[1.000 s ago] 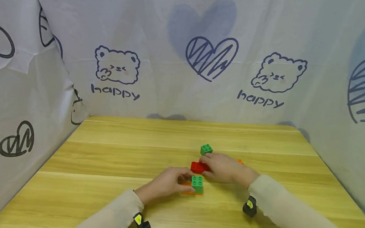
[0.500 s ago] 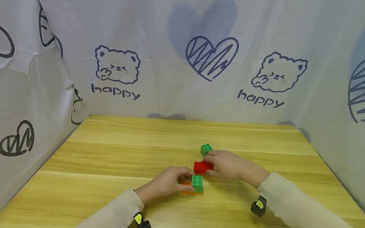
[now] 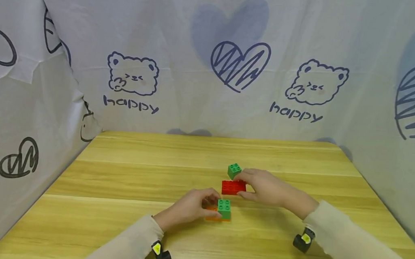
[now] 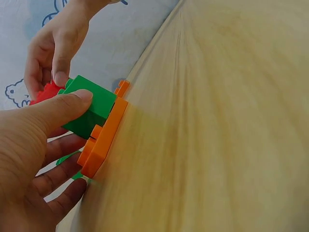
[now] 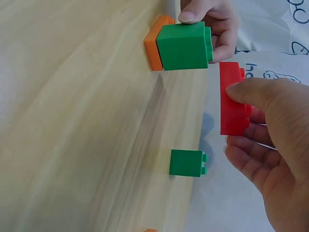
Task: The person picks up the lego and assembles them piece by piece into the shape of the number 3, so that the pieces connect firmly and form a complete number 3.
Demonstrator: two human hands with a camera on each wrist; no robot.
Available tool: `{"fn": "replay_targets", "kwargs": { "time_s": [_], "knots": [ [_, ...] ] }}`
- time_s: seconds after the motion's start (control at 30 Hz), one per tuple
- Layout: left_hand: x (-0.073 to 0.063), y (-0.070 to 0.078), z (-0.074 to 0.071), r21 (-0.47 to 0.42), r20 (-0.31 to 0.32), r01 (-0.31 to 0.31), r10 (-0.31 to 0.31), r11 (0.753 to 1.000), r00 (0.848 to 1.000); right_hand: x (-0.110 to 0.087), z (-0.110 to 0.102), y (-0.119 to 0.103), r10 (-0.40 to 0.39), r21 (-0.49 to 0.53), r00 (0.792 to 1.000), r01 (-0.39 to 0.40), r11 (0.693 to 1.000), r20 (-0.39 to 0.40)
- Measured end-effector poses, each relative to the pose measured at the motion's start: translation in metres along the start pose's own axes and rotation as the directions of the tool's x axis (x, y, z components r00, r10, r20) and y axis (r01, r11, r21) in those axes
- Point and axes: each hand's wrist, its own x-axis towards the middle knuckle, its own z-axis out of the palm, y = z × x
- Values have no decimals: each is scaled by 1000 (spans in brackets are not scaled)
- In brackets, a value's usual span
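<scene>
A green toy brick (image 3: 224, 210) sits on one end of a flat orange brick (image 4: 108, 135) on the table. My left hand (image 3: 195, 205) holds this stack, thumb against the green brick's side and fingers behind it. My right hand (image 3: 266, 187) pinches a red brick (image 5: 231, 104) between thumb and fingers, its studs facing up. The red brick is just behind and right of the stack, raised above the table in the right wrist view.
A second green brick (image 3: 234, 170) stands on the wooden table (image 3: 147, 153) behind the red one. A bit of another orange piece (image 5: 150, 230) shows at the right wrist view's lower edge. Printed white cloth (image 3: 186, 71) hangs around the table.
The red brick has shifted right and slightly back in my right hand, whose forearm has swung to the right. My left hand and the stack have stayed in place.
</scene>
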Motion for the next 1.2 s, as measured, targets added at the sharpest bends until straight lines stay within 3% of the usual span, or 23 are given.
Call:
{"fn": "replay_targets", "kwargs": {
  "time_s": [0.5,0.93,1.2],
  "knots": [
    [1,-1,-1,-157,-5,27,-28,987,1000,-10,2,-10,-89,58,995,91,994,-36],
    [1,0,-2,-204,6,33,-33,978,999,-5,5,-22,-159,51,986,161,986,-42],
    [0,0,-3,-200,8,34,-33,979,999,-1,8,-28,-137,66,991,137,988,-11]
  ]
}}
